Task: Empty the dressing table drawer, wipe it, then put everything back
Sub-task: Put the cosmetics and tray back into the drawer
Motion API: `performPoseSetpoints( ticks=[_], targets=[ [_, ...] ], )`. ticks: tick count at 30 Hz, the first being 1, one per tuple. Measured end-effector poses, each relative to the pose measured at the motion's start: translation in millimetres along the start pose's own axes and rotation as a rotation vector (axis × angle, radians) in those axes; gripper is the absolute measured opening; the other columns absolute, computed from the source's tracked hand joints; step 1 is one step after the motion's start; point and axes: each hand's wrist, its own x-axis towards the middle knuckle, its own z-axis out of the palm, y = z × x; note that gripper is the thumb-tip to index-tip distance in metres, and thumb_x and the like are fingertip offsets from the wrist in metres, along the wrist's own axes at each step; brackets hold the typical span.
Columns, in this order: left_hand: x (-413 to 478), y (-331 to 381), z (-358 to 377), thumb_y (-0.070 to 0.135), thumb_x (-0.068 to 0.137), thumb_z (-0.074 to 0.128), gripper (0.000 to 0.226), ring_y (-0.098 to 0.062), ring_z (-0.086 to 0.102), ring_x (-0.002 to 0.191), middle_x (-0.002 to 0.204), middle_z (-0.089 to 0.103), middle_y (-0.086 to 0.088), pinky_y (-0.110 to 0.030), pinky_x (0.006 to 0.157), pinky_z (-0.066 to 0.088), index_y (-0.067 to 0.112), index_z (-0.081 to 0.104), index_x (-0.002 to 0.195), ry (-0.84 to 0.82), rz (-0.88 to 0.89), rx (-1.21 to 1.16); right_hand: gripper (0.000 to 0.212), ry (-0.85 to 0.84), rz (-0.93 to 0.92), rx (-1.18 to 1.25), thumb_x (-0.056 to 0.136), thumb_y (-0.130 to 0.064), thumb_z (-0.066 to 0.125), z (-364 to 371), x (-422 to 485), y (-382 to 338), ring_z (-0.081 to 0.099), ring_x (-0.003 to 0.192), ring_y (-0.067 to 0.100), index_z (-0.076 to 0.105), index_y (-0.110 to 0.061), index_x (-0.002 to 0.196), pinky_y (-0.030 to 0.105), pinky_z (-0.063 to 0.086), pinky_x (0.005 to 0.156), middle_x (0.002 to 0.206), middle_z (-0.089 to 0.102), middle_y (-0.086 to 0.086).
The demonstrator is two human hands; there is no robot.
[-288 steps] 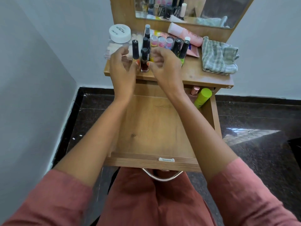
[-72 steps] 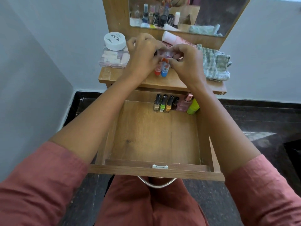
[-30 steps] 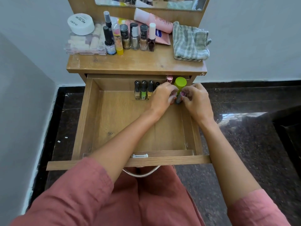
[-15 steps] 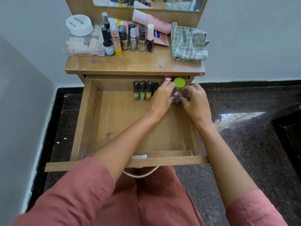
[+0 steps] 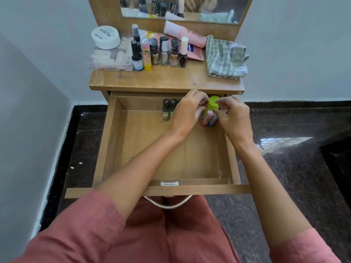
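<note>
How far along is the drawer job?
Emptying and wiping look done: the drawer is mostly bare, the cloth lies aside on the tabletop, and nail polishes already stand at the drawer's back. In hand: the left hand and right hand grip small bottles beside the green bottle. Left: the row of bottles, white jar, pink tube and clear box.

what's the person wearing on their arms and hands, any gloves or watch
Both arms wear loose dusty-pink sleeves, the left sleeve and right sleeve ending near the elbows, forearms bare. The left hand and right hand are ungloved; no watch or bracelet shows at either wrist.
</note>
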Motion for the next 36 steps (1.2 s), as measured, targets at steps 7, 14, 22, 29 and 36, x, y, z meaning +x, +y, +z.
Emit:
performPoseSetpoints(
  ticks=[7,14,22,29,36],
  targets=[
    [15,-11,-63,0.007,0.086,0.059,0.018,-0.003,0.053,0.09,0.103,0.064,-0.003,-0.01,0.078,0.043,0.01,0.063,0.103,0.18,0.048,0.137,0.019,0.019,-0.118,0.16,0.08,-0.002,0.065,4,29,-63,0.053,0.076,0.008,0.066,-0.001,0.098,-0.001,0.039,0.068,0.086,0.058,0.0],
    [33,-39,-117,0.009,0.088,0.053,0.018,-0.011,0.052,0.099,0.107,0.057,-0.007,-0.021,0.086,0.044,0.009,0.06,0.104,0.424,-0.037,0.171,0.023,-0.011,-0.244,0.202,0.08,-0.004,0.064,37,67,-114,0.053,0.077,0.007,0.065,-0.002,0.103,0.005,0.042,0.069,0.093,0.065,0.007],
    [58,-61,-135,0.012,0.09,0.048,0.029,-0.012,0.054,0.109,0.116,0.062,-0.004,-0.009,0.091,0.038,0.012,0.062,0.116,0.387,-0.136,0.167,0.035,-0.045,-0.409,0.145,0.081,-0.002,0.058,63,98,-143,0.056,0.1,0.021,0.06,-0.005,0.115,0.027,0.045,0.085,0.113,0.06,0.011],
    [59,-56,-137,0.011,0.085,0.056,0.02,-0.012,0.063,0.093,0.102,0.069,-0.005,-0.021,0.085,0.05,0.01,0.067,0.101,0.34,-0.132,0.104,0.017,-0.073,-0.395,0.128,0.082,-0.006,0.054,70,104,-141,0.048,0.079,0.01,0.066,-0.005,0.095,0.024,0.042,0.071,0.093,0.059,0.006],
    [45,-40,-136,0.013,0.084,0.061,0.019,-0.011,0.062,0.092,0.101,0.069,-0.005,-0.017,0.083,0.049,0.009,0.068,0.101,0.287,-0.104,0.079,0.007,-0.099,-0.36,0.212,0.075,0.006,0.056,41,88,-134,0.049,0.059,-0.005,0.061,0.01,0.077,0.009,0.04,0.058,0.066,0.052,-0.004]
  ],
)
